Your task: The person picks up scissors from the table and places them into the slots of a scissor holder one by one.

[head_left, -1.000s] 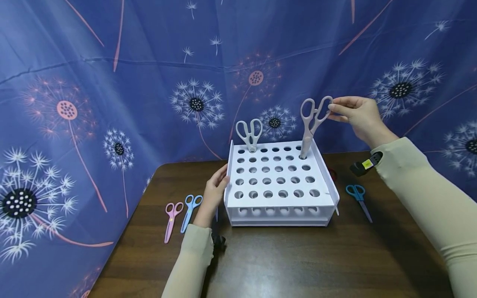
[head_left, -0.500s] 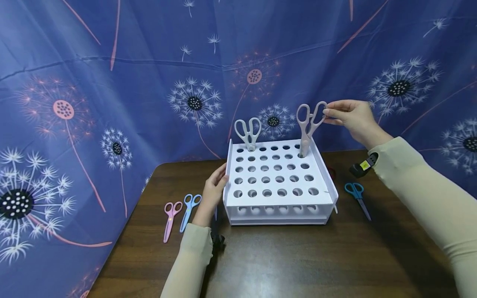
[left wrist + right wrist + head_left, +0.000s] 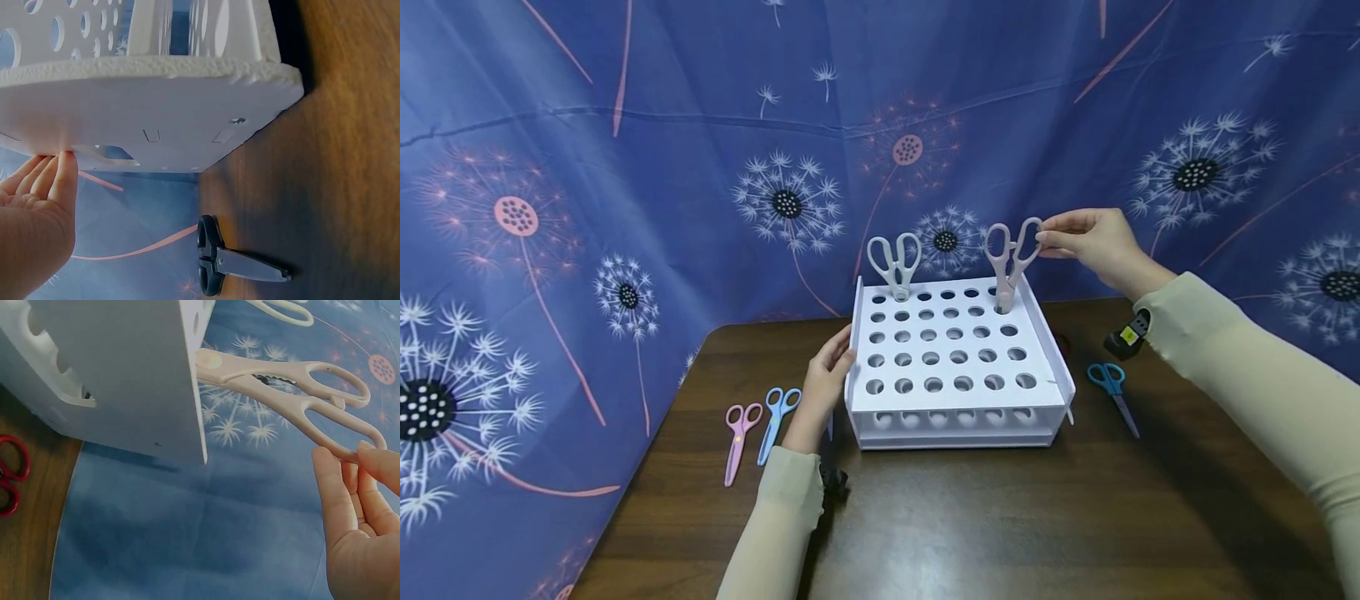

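My right hand (image 3: 1093, 243) pinches one handle loop of pale pink scissors (image 3: 1005, 287) between thumb and fingers. They stand handles up in a hole near the back right corner of a white rack (image 3: 940, 402); their blades are hidden below its top board. In the right wrist view, the pivot of the scissors (image 3: 237, 367) shows just past the rack's side panel (image 3: 144, 381). White scissors (image 3: 900, 285) stand in a back-row hole at the left. My left hand (image 3: 823, 377) rests against the rack's left side; its fairly straight fingers (image 3: 62, 178) touch the panel.
Pink scissors (image 3: 738, 442) and light blue scissors (image 3: 772, 433) lie left of the rack on the wooden table (image 3: 955, 517). Dark-handled scissors (image 3: 212, 256) lie beside its left side. Teal scissors (image 3: 1108, 379) and red-handled scissors (image 3: 17, 475) are on the right. A patterned blue cloth (image 3: 700, 50) hangs behind.
My right hand has moved down and slightly left, and the pale pink scissors have sunk deeper into their hole. My left hand stays at the rack's side. The head view has shifted slightly.
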Demonstrator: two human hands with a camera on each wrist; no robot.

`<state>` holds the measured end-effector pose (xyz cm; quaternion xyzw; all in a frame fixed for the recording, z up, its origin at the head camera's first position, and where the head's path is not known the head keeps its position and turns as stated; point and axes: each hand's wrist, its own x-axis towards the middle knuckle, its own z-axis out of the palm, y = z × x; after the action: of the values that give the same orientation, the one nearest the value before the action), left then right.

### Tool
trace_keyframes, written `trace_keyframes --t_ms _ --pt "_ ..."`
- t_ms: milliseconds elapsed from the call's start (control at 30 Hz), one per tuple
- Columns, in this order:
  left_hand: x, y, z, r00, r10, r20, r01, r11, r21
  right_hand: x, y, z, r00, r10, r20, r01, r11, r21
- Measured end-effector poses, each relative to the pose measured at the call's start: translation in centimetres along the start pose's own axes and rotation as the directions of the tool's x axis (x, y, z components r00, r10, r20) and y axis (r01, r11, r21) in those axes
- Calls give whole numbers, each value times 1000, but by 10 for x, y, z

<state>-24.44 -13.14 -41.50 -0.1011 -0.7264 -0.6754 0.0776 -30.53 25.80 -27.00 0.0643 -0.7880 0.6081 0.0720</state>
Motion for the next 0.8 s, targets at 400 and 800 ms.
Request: trace_keyframes --t_ms 400,800 --pt "0 -2 0 1000 -17 12 17 1000 -10 0 10 9 1000 -17 1 18 991 -136" --pt "-1 3 -2 999 -8 33 8 1000 -17 2 14 9 1000 -16 11 17 988 -153"
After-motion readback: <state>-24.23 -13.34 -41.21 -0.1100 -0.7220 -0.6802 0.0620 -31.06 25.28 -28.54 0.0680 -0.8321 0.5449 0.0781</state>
